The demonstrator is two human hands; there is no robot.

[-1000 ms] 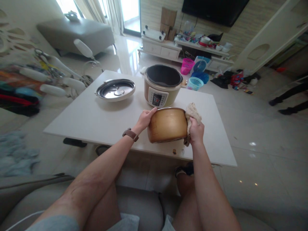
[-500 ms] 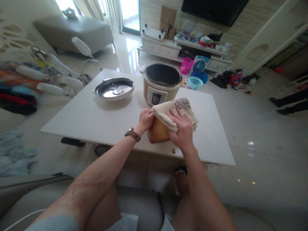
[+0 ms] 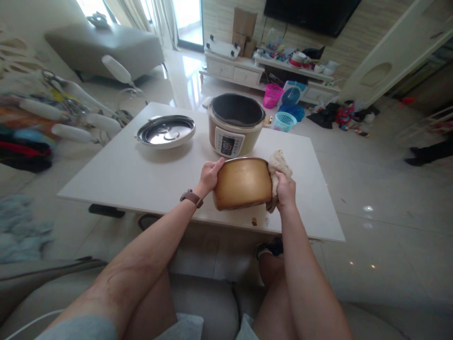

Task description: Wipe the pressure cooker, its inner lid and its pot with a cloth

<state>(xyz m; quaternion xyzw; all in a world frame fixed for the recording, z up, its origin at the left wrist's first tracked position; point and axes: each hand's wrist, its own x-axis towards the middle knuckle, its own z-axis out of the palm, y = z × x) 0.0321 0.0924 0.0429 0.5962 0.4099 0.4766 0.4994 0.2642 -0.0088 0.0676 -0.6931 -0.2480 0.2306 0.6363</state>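
A gold inner pot (image 3: 244,184) is held above the near part of the white table (image 3: 141,182), its outer wall facing me. My left hand (image 3: 209,177) grips the pot's left rim, thumb on top. On the opposite side, my right hand (image 3: 286,189) is closed on a bunched beige cloth (image 3: 280,165) pressed against the wall. Just beyond the pot stands the electric pressure cooker (image 3: 235,125), uncovered, with a dark interior and a front control panel. Its detached lid (image 3: 166,132) lies to the left, shiny underside up.
A small brown object (image 3: 254,221) lies by the table's front edge. Past the table are a pink basket (image 3: 272,97), a light blue basket (image 3: 285,121) and a cluttered low cabinet (image 3: 233,71). A person's dark-clothed leg (image 3: 430,152) shows at the right.
My right hand and the cloth have moved from over the pot's wall to its right side, uncovering the gold surface. The pot has turned slightly. My left hand keeps its grip.
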